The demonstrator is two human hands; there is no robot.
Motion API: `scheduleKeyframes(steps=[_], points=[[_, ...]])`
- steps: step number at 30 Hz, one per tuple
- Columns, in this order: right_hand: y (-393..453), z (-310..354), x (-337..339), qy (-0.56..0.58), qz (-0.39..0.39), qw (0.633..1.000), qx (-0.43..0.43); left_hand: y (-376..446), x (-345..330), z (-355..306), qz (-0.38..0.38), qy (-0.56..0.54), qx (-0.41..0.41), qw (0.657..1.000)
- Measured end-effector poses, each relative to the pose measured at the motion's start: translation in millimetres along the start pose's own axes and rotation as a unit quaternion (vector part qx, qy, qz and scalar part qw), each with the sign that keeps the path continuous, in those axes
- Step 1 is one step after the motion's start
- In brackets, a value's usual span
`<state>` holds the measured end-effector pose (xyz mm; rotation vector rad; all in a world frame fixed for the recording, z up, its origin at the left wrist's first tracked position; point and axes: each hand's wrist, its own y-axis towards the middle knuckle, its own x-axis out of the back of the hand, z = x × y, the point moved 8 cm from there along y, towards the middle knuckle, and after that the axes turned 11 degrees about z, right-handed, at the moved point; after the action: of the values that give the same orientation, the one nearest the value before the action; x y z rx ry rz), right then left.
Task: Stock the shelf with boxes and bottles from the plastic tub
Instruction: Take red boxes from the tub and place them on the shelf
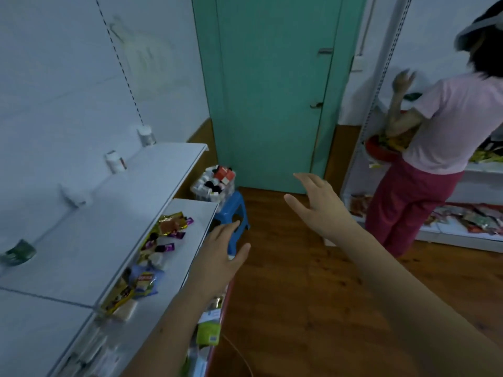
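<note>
A clear plastic tub (202,192) filled with boxes and bottles stands on a blue stool (233,210) by the green door. On my left runs a white shelf (114,213). Three white bottles (116,161) stand apart along its back wall, and a green item (20,253) lies further left. My left hand (220,253) is stretched forward over the shelf's end, fingers apart, holding nothing. Over the floor, my right hand (317,205) reaches forward and is empty too. Both hands are short of the tub.
The lower shelf (190,240) holds several snack packets (166,238). More packaged goods sit on the bottom shelf below my left arm. A person in a pink top (446,126) works at the right-hand shelf. Brown wooden floor (299,295) lies between.
</note>
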<state>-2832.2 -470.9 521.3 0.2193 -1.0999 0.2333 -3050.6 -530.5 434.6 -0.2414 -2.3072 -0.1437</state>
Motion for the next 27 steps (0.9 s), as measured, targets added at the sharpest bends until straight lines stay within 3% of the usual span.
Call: scheduleKeyframes(steps=[12,21,27], points=[[269,-122,-28,0.022,0.037,0.999,0.009,261,-3,86,0.026,0.020,0.049,0.998],[496,-189,-25,-0.016,0.116,0.992,0.044,453,26,166,0.001,0.004,0.185,0.983],[602,-205,-91,-0.017,0.204,0.978,0.041,551,25,222,0.012,-0.049,0.251,0.967]])
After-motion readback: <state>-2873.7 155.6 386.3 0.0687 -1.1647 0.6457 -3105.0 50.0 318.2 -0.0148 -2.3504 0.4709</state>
